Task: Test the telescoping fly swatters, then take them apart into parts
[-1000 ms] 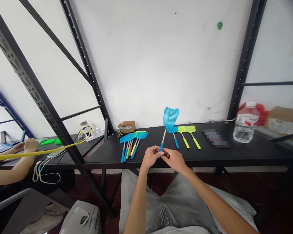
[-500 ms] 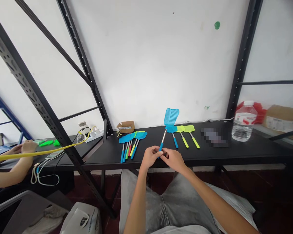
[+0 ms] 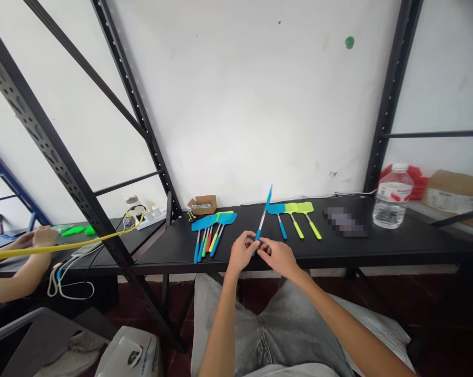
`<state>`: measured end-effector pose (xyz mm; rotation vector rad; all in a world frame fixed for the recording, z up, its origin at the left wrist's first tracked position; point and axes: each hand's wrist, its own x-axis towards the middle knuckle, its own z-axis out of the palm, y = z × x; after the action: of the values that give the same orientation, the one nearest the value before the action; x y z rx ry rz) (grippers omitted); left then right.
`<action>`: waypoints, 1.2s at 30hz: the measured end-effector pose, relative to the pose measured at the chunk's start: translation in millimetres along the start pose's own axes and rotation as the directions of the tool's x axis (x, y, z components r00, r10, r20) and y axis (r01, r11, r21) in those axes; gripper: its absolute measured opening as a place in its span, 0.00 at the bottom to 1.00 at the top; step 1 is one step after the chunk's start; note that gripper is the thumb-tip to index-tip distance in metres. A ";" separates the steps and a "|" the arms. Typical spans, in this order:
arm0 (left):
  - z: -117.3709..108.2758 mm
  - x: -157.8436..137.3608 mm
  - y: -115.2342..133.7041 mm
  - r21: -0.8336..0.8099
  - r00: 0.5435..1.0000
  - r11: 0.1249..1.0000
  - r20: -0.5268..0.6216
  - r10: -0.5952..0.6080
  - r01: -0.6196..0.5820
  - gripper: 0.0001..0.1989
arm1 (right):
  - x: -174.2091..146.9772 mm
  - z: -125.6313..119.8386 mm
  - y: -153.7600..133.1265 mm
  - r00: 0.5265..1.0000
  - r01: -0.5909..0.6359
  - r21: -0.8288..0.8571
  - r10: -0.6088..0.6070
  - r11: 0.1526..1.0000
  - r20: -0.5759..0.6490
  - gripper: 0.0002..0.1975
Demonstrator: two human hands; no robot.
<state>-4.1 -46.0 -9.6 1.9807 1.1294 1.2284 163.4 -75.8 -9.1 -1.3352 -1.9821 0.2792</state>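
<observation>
A blue fly swatter stands tilted up between my hands, its head seen edge-on. My left hand is closed around the blue handle. The fingers of my right hand pinch at the same handle from the other side. Just right of it on the table lie a blue fly swatter and two yellow-green fly swatters, side by side. To the left, several fly swatters with blue, green, red and yellow handles overlap in a fanned pile.
On the black table stand a small open cardboard box and a water bottle. A blurred-out dark item lies on the right. Black rack posts flank me. A yellow cable and another person's hands are at left.
The held fly swatter has turned about its handle, so its head went from facing me flat to edge-on. Both hands stay at about the same place.
</observation>
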 end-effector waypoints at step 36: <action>4.8 -2.6 4.1 0.178 0.997 0.984 -0.081 -0.008 0.022 0.10 | -3.9 -1.4 -6.2 0.999 -0.013 -0.032 0.011 0.999 -0.048 0.21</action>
<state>1.1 -50.4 -9.6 2.0645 1.3335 1.2462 160.6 -82.2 -6.4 -1.3619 -1.9472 0.2202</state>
